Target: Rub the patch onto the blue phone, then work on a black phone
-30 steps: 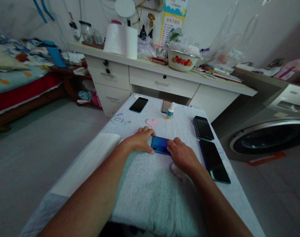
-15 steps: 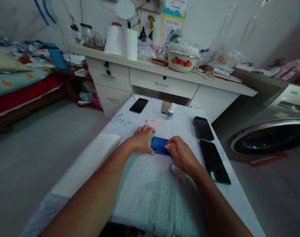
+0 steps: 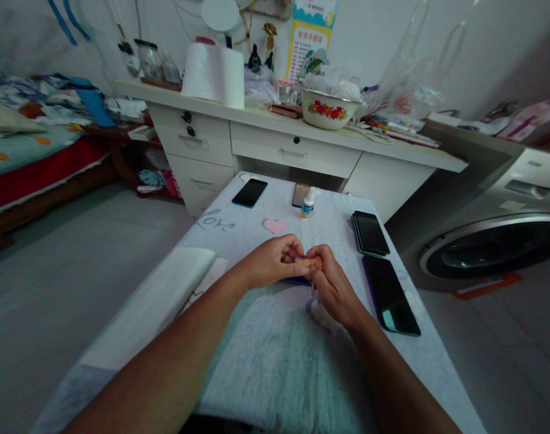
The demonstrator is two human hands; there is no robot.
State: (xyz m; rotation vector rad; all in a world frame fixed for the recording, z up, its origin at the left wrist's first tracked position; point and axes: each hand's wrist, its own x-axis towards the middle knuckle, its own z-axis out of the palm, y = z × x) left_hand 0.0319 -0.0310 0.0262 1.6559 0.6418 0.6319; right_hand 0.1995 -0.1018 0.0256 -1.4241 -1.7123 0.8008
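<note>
My left hand (image 3: 268,264) and my right hand (image 3: 333,282) meet fingertip to fingertip over the middle of the cloth-covered table (image 3: 266,361). Both are curled into a pinch; whatever sits between the fingertips is too small to make out. A blue phone (image 3: 295,280) lies flat just under them, mostly hidden, with only a dark edge showing. A small white wad (image 3: 321,312) rests on the cloth beneath my right wrist.
On the table lie a large black phone (image 3: 391,294), stacked phones (image 3: 369,232), a small bottle (image 3: 307,205), a phone (image 3: 299,194) behind it, a black phone (image 3: 249,193) and a pink heart (image 3: 275,225). A cluttered desk (image 3: 297,150) stands behind, a washing machine (image 3: 496,241) right, a bed (image 3: 26,163) left.
Both hands have lifted off the blue phone's ends and come together above it, fingers curling from flat into a pinch. The camera has shifted slightly.
</note>
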